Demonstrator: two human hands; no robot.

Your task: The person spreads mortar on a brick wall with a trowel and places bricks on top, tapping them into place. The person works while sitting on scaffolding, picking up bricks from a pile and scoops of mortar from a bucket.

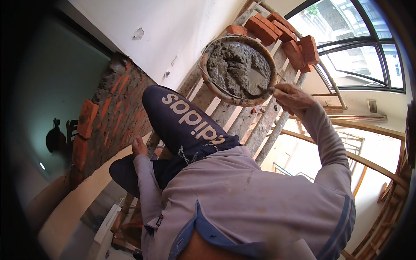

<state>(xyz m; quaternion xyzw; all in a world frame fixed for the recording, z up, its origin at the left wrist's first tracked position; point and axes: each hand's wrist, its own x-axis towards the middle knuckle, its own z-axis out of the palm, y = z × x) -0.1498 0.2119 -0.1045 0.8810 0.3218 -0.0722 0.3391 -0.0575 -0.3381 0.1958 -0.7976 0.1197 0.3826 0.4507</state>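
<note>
Wet grey mortar (236, 65) fills most of a round, orange-brown basin (232, 99), which I observe ahead of the wearer, a little right of centre in my head view. Surface lumpy and ridged, with a smoother patch at its right. The basin rests on rough, stained wooden planks (264, 125) laid with gaps between them. Right hand (294, 99): fingers wrapped round the end of a dark, trowel-like hand tool (265, 91), which meets the mortar just inside the basin's near right rim; I cannot make out its full shape. Left hand (139, 146): low at left, beside the bent legs in dark blue trousers (162, 115), fingers curled; I cannot tell whether anything is in its grasp. Beyond the basin I log loose orange-red bricks (262, 30), some tilted, the nearest just beside the rim. Left of the legs I note a rough section of red brickwork (117, 104) smeared with mortar, with single orange bricks (88, 117) along its outer edge. A chipped white wall (143, 26) rises beyond; a black-framed window (372, 43) stands at upper right.
</note>
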